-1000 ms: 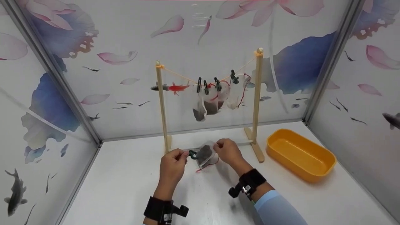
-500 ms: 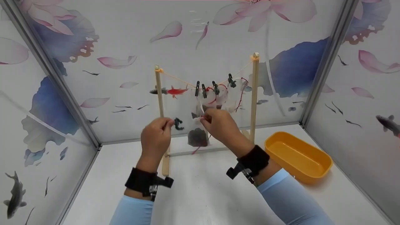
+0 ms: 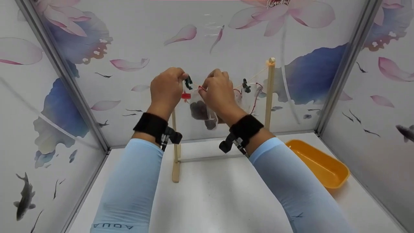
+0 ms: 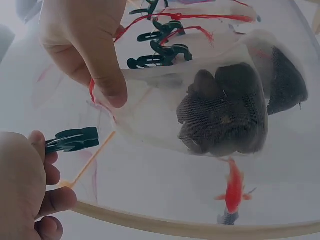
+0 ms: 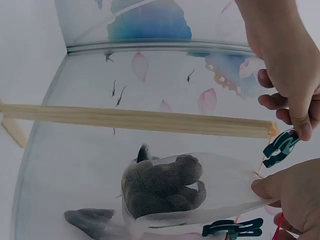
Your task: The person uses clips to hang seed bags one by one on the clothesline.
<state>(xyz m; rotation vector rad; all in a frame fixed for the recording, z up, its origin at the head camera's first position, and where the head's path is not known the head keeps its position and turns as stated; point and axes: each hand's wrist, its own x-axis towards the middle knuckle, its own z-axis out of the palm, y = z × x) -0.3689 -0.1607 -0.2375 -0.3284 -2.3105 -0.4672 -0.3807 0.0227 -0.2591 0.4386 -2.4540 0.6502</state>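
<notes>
My left hand [image 3: 166, 92] pinches a dark green clip [image 4: 75, 140] by one end, just left of the bag. With thumb and fingers my right hand [image 3: 220, 94] grips the top edge of a white mesh bag [image 4: 160, 115]. Dark lumps fill the bag's lower end, and a red drawstring [image 4: 91, 92] shows at its mouth. That mouth is up at the thin orange cord [image 5: 260, 165]; the clip is apart from both in the wrist views. Other green clips [image 3: 246, 86] hold more mesh bags on the cord, partly hidden behind my right hand.
The cord runs between two wooden posts [image 3: 270, 94] of a stand on the white table [image 3: 203, 194]. A yellow tub [image 3: 323, 165] is at the right, partly behind my right sleeve. Printed panels [image 3: 207, 42] enclose the table at the back and sides.
Both hands have risen from near the tabletop to cord height, carrying the clip and the mesh bag. The bag now hangs in front of the other bags.
</notes>
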